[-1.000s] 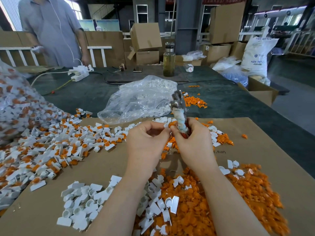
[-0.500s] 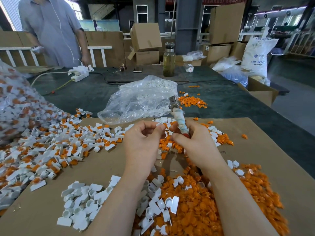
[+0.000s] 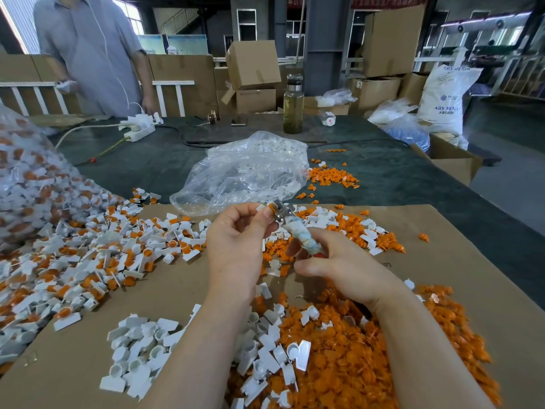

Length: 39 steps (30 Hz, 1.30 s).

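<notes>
In the head view, the left hand (image 3: 236,246) was raised above the cardboard sheet (image 3: 457,237) that covered the near part of the surface. Its grip was a thumb-and-forefinger pinch on a small white-and-orange piece (image 3: 265,206), held right at the metal head of a hand tool (image 3: 300,235). The right hand (image 3: 339,270) had its grip curled round the lower end of the tool's wrapped handle, with the tool tilted up and away toward the left hand. Whether the orange part was fully seated in the white one could not be told at that size. To the left lay a wide heap of joined pieces (image 3: 88,255), white with orange showing in them, and beyond it a clear sack (image 3: 26,184) packed with the same, so a good share of the work looked done. Plenty appeared to remain: a pile of loose white caps (image 3: 141,349) sat near the left forearm, a deep pile of orange inserts (image 3: 368,364) lay under the right arm, and a plastic bag (image 3: 244,172) of more white parts rested farther back.
</notes>
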### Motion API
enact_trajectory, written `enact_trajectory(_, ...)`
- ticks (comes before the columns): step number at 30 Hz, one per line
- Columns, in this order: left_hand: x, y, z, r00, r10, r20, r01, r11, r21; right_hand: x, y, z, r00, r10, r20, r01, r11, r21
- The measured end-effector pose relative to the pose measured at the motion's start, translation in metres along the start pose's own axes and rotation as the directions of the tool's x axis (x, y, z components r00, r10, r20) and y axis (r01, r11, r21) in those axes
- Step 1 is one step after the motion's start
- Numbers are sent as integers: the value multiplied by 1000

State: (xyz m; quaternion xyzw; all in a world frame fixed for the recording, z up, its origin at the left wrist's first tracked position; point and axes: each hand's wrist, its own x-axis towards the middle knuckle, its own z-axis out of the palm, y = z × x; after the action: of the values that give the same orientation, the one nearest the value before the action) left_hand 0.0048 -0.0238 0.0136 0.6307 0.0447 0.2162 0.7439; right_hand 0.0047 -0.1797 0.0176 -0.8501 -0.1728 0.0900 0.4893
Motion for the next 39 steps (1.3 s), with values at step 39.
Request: enact_trajectory(39, 48, 1, -87, 629, -708, -322, 12, 423, -906, 14, 33, 9, 974, 139, -180, -227, 644, -731)
